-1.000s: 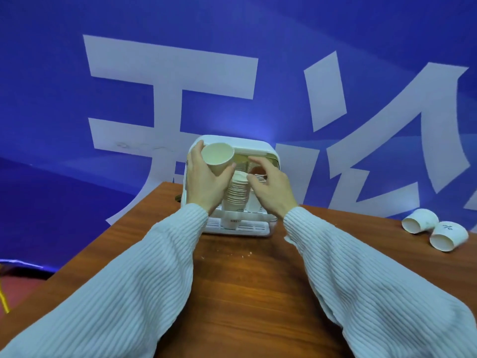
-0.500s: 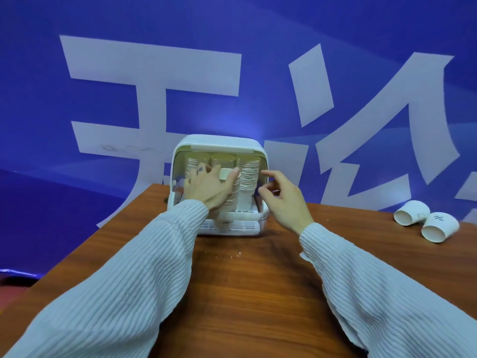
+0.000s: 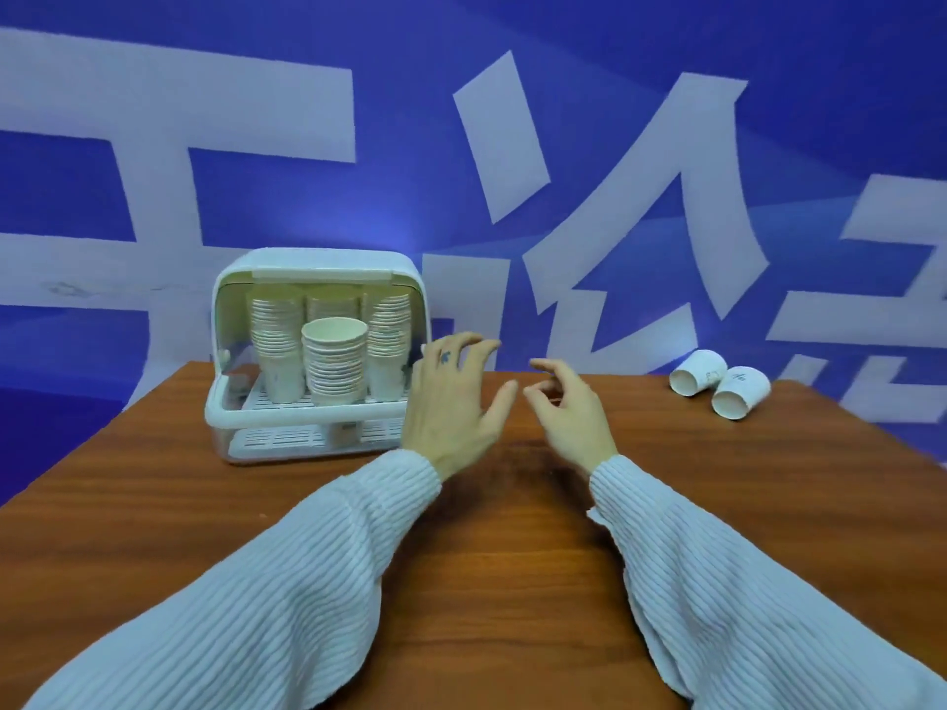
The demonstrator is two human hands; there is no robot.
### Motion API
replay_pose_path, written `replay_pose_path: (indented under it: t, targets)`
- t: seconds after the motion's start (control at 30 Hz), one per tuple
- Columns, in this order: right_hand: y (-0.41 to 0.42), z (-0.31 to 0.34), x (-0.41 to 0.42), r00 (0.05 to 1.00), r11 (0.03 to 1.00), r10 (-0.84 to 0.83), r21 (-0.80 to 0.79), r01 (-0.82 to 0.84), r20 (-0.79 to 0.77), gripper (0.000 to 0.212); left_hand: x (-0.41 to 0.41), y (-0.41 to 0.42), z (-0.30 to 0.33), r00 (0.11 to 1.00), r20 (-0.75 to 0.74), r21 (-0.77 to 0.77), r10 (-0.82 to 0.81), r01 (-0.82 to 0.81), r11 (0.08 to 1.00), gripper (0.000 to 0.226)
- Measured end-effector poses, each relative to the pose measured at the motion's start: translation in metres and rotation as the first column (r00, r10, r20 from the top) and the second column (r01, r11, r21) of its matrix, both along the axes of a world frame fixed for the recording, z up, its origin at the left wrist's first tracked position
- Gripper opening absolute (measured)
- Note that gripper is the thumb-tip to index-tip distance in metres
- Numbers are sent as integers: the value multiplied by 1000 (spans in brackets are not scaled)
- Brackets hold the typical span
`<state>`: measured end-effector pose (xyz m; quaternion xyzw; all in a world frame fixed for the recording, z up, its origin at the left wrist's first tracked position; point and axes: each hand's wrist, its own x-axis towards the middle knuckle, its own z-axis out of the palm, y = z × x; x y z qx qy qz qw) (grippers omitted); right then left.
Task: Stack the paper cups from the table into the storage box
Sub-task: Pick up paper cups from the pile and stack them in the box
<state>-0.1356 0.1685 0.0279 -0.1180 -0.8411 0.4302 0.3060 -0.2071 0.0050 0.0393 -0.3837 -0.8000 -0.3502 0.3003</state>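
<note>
Both hands hover above the brown wooden table (image 3: pixel 461 581), holding nothing. The left hand (image 3: pixel 451 407) has its fingers spread and straight, just right of the white plastic storage box (image 3: pixel 312 266). The right hand (image 3: pixel 571 415) has its fingers loosely curled and apart. Inside the open box stand stacks of white paper cups (image 3: pixel 335 368), upright on a slotted tray. Two loose white paper cups (image 3: pixel 720 385) lie on their sides, touching, far right on the table. Behind is a blue wall (image 3: pixel 563 69) with big white characters.

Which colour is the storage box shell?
White, seen in the head view: storage box.
</note>
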Motion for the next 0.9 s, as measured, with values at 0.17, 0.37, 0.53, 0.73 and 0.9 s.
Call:
replay_pose_path:
  t: [0.17, 0.37, 0.53, 0.73, 0.9]
  targets:
    - [74, -15, 50, 980, 979, -198, -45, 198, 16, 34, 49, 86, -32, 976, 117, -47, -185, 191, 980, 53]
    - [169, -33, 93, 840, 840, -541, 78, 537, 45, 33, 89, 160, -51, 899, 290, -10, -329, 346, 938, 52]
    - [224, -42, 81, 680, 658, -730, 334, 675, 64, 43, 87, 175, -66, 866, 324, -82, -380, 425, 901, 49]
    - [275, -56, 53, 606, 700, -711, 440, 563, 357, 77, 84, 174, -69, 858, 347, -47, -379, 419, 907, 48]
    - [277, -52, 51, 627, 653, -756, 281, 703, 190, 48, 84, 173, -66, 854, 372, -60, -365, 414, 908, 48]
